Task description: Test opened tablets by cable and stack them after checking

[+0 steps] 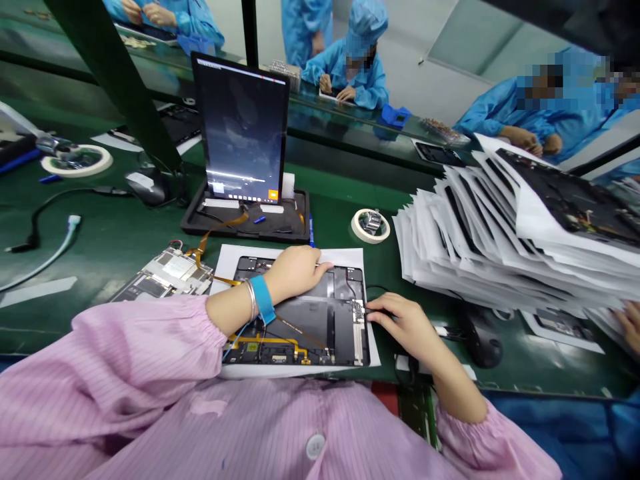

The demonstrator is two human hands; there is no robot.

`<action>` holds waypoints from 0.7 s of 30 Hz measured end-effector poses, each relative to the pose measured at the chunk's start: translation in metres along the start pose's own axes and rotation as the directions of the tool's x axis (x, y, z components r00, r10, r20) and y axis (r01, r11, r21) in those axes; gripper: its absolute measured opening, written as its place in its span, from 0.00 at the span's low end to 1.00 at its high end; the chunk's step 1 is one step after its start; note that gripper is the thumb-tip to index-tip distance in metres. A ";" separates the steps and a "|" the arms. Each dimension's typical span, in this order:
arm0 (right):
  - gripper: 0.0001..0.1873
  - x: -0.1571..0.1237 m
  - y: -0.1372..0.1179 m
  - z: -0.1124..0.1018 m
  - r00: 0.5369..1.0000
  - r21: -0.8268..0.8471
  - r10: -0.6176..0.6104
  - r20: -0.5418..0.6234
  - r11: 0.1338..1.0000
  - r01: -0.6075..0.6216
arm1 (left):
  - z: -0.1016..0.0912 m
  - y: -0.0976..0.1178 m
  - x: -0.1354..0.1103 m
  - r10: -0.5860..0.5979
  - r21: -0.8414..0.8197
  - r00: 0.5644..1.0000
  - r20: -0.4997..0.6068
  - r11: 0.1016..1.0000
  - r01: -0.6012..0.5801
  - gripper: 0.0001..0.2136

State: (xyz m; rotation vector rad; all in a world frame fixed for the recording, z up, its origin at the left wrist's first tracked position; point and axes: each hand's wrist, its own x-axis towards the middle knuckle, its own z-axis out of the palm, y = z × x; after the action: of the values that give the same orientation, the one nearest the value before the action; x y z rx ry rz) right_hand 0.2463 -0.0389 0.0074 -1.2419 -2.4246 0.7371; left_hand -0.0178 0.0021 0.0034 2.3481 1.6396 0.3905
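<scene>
An opened tablet housing (pixel 305 313) lies on a white paper sheet (pixel 343 255), showing its inner side with flex cables and small boards. My left hand (pixel 295 270), with a blue wrist strap (pixel 263 299), reaches across it and grips its far edge; the fingertips are partly hidden. At the housing's right edge my right hand (pixel 400 320) pinches a small dark cable plug against the port area, beside a small circuit board (pixel 359 312). An orange flex cable (pixel 203 247) runs from the housing's left side towards a lit screen (pixel 243 133) standing in a black tray (pixel 240 230).
Left of the housing lies a silvery circuit assembly (pixel 170 272). A tall stack of paper sheets and dark housings (pixel 465 233) stands at right, near a black mouse (pixel 480 340). A tape roll (pixel 370 225) sits behind. Co-workers in blue (pixel 350 73) sit across the bench.
</scene>
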 end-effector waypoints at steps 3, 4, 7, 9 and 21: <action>0.09 -0.005 -0.005 0.004 0.996 -0.126 -0.086 -0.027 0.989 0.082 | -0.003 0.004 -0.002 -0.020 -0.006 1.000 -0.002 1.000 0.020 0.20; 0.10 -0.008 -0.005 0.008 0.991 -0.199 -0.120 -0.053 0.974 0.107 | -0.004 0.005 -0.002 -0.029 -0.018 1.000 -0.001 0.999 0.029 0.20; 0.14 -0.018 0.001 0.022 0.960 -0.452 -0.233 -0.155 0.881 0.141 | -0.005 0.004 0.002 -0.039 -0.067 0.999 0.007 0.997 0.039 0.19; 0.17 -0.021 0.009 0.031 0.941 -0.554 -0.294 -0.169 0.818 0.156 | -0.004 0.000 0.005 -0.038 -0.098 0.999 0.016 0.994 0.040 0.19; 0.15 -0.019 0.013 0.011 0.953 -0.371 -0.200 -0.229 0.923 0.105 | 0.001 -0.006 0.007 0.004 -0.095 1.000 0.026 0.995 -0.002 0.18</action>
State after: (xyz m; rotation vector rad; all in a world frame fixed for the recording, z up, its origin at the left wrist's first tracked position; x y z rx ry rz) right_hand 0.2602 -0.0513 -0.0102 -1.1638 -2.4586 0.0767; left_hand -0.0200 0.0110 0.0010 2.2766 1.5701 0.4270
